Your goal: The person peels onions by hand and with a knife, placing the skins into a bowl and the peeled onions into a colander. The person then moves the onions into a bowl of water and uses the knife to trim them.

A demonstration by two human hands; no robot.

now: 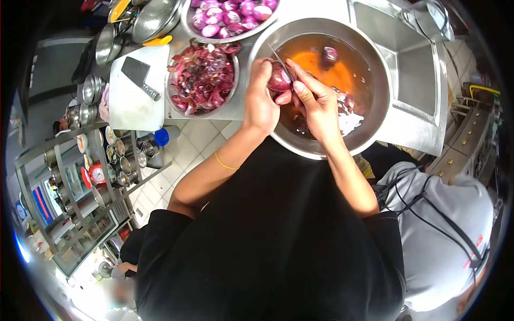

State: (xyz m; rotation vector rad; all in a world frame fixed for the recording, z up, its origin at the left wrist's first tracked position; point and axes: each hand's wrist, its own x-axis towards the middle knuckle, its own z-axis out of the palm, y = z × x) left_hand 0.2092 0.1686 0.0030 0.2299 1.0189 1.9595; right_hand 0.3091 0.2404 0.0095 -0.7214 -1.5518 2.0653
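Observation:
Over a large steel basin [384, 72] of brownish water, my left hand [261, 101] is closed round a red onion [279, 79]. My right hand [319, 109] grips a small knife, its thin blade [277, 55] pointing up and left beside the onion. Most of the knife's handle is hidden by the fingers. The thumb of my right hand lies close to the onion. A red onion [330, 55] floats near the far side of the water, and more dark red pieces [345, 100] show by my right wrist.
Left of the basin is a bowl of onion skins [202, 80], with a bowl of peeled onions [230, 18] behind. A cleaver [135, 72] lies on a white cutting board [126, 115]. A steel sink [423, 69] is right; a person in grey [444, 230] stands close by.

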